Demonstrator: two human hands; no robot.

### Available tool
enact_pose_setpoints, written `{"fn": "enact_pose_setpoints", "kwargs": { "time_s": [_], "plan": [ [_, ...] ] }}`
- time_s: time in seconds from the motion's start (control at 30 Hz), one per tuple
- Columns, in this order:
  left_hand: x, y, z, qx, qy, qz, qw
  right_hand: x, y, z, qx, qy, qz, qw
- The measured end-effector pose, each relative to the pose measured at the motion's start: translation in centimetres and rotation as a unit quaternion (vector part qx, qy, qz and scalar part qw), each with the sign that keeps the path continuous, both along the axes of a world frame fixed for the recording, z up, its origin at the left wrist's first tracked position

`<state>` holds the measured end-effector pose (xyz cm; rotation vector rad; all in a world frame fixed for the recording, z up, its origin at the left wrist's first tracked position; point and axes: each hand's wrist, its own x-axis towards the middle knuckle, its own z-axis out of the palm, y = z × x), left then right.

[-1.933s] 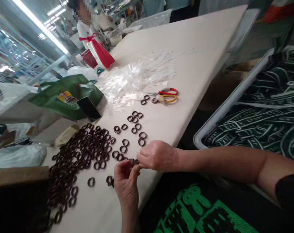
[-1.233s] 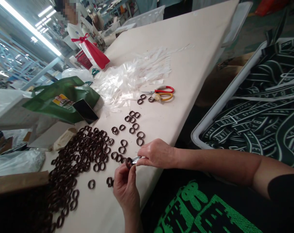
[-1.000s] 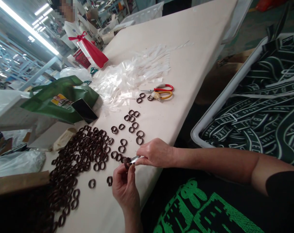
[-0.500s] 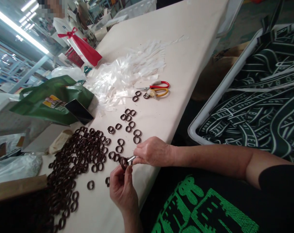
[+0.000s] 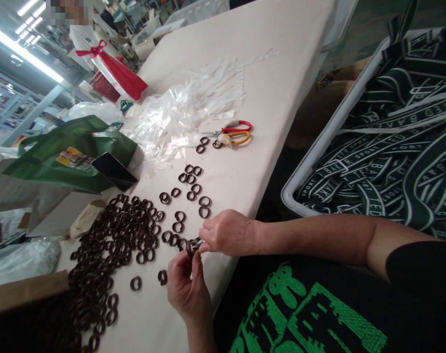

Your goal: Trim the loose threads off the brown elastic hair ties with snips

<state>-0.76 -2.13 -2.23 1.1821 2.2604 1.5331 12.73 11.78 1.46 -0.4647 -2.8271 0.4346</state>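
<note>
1. Holding a dark ring (image 5: 190,246) between thumb and fingertips, the left hand (image 5: 186,289) stands just over the near edge of the table (image 5: 282,73). Its fingers are curled in and closed on the ring, with the palm turned to the camera.
2. The right hand (image 5: 226,233) comes from the right side, and its forearm lies across the table edge. It is closed to a loose fist, with the knuckles up.
3. The thumb and forefinger of the right hand pinch a small metal piece (image 5: 197,241). Only its shiny tip shows, and this tip touches the ring. What kind of tool it is, I cannot tell.
4. The two hands meet at the ring, which is lifted a little above the table and not lying on it.
5. A big pile (image 5: 112,245) of the same dark rings lies left of the hands, close to them.
6. Some loose rings (image 5: 191,189) lie apart from each other behind the right hand.
7. Scissors (image 5: 232,135) with red and yellow handles lie further back, beside a heap of clear plastic bags (image 5: 179,110).
8. A green bag (image 5: 72,152) lies at the left, with a dark phone (image 5: 114,171) leaning on it.
9. A bin (image 5: 318,152) at the right side holds green straps (image 5: 399,132) with white letters.
10. A person (image 5: 85,34) stands at the far end, behind a red bag (image 5: 118,78).
</note>
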Motion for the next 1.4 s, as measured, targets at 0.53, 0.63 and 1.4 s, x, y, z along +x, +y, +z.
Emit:
{"fn": "enact_pose_setpoints", "kwargs": {
  "time_s": [0.53,0.63,1.4],
  "plan": [
    [-0.5,-0.4,0.6,0.035,0.324,-0.077,0.942,2.5,0.9,0.0,-0.055,0.039,-0.006,0.998],
    [-1.1,-0.9,0.9,0.037,0.316,-0.053,0.947,3.8,1.8,-0.1,-0.069,0.065,-0.038,0.995],
    [-2.0,-3.6,-1.2,0.046,0.029,-0.019,0.998,-0.9,-0.7,-0.7,0.014,0.051,0.111,0.992]
  ]
}}
